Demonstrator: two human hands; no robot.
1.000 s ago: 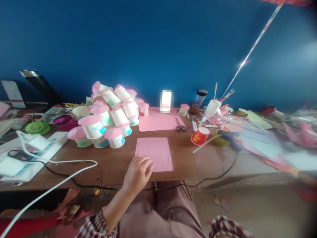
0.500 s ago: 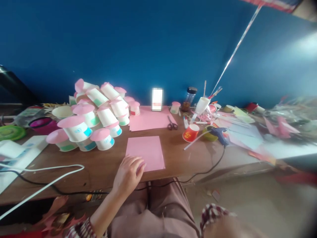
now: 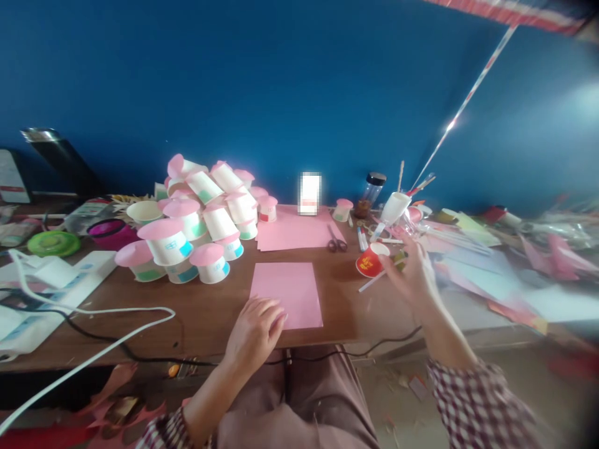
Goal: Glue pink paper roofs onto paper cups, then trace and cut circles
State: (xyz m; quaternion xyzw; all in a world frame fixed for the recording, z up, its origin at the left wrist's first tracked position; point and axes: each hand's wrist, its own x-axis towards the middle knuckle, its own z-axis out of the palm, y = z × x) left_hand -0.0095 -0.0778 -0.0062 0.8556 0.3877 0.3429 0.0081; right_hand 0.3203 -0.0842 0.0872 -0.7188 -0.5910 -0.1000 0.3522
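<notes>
My left hand rests on the near left part of a square pink paper sheet, its fingers lying on the paper and holding nothing. My right hand is raised over the right side of the table, thumb and fingers apart. Behind it the glue gun is mostly hidden; its glue stick pokes out to the left. Just left of that hand stands a red paper cup. Beyond the square sheet lie larger pink sheets, with black-handled scissors on their right edge.
Paper cups with pink paper roofs are piled at left. A white power strip and cables cross the near left. Tilted at back right is a white cup near brushes. Papers and scraps cover the right.
My right hand has come up from the lower edge of the view to over the glue gun. My left hand stays on the pink sheet. The view has shifted slightly left.
</notes>
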